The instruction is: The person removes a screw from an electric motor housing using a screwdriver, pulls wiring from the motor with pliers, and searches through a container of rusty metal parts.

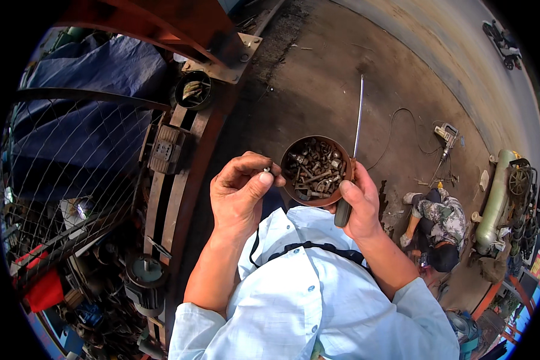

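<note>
**Hands over a tin of old bolts in a dusty yard**

Head view, looking straight down: the ground is bare, grey-brown packed earth [318, 78], stained and littered, in an outdoor work yard. To the left a rusty red steel frame [180, 180] curves through the picture, with wire mesh [72, 168] and a blue tarpaulin [102, 78] behind it. At the right, well apart, another person [438, 222] crouches on the ground near a pale green cylinder [498, 198] and a power tool [445, 135] with a trailing cable.

The left hand [240, 195] is closed, its thumb and fingertips pinching a small bolt [266, 171] just beside the tin's rim; the bolt is too small to tell which way it points.

The right hand [360, 207] grips a round rusty tin [315, 171] full of nuts and bolts, held in front of the chest, mouth upward. The same hand also clasps a screwdriver [351, 174]: its dark handle sits under the thumb, and its long metal shaft runs away from the body, tip pointing towards the top of the picture.
</note>
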Motion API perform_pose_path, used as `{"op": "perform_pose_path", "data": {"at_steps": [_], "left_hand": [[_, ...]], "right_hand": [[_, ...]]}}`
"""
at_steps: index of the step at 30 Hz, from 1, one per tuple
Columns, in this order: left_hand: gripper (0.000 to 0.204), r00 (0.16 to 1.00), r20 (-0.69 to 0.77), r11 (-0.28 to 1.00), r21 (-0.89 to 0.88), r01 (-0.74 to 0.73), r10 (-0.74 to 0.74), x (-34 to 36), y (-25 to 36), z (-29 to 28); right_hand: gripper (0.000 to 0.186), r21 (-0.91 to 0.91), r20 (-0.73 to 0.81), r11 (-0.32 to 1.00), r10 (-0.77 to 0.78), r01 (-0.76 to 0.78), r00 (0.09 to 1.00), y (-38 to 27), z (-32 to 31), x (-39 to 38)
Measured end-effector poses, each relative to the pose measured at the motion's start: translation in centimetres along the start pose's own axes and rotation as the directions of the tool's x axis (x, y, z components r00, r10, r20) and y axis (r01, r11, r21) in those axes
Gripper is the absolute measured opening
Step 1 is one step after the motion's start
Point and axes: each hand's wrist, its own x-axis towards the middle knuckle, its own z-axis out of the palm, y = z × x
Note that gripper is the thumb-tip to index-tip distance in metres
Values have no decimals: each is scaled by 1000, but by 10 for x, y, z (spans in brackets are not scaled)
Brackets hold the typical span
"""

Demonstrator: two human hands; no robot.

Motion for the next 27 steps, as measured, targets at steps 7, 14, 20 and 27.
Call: {"op": "perform_pose_path", "data": {"at_steps": [7, 14, 20, 27], "left_hand": [[21, 999, -13, 999, 10, -53, 53, 2, 6, 0], [21, 929, 255, 669, 645, -369, 268, 1, 4, 5], [28, 865, 450, 10, 886, -464, 224, 15, -7, 34], [22, 869, 486, -96, 873, -478, 95, 26, -2, 40]], "right_hand": [[67, -42, -12, 999, 4, -4, 1000, -7, 5, -2], [69, -163, 25, 986, -43, 47, 999, -9, 8, -4], [68, -213, 62, 976, -24, 36, 998, -7, 12, -3], [66, -266, 82, 962, -45, 65, 996, -4, 17, -5]]}}
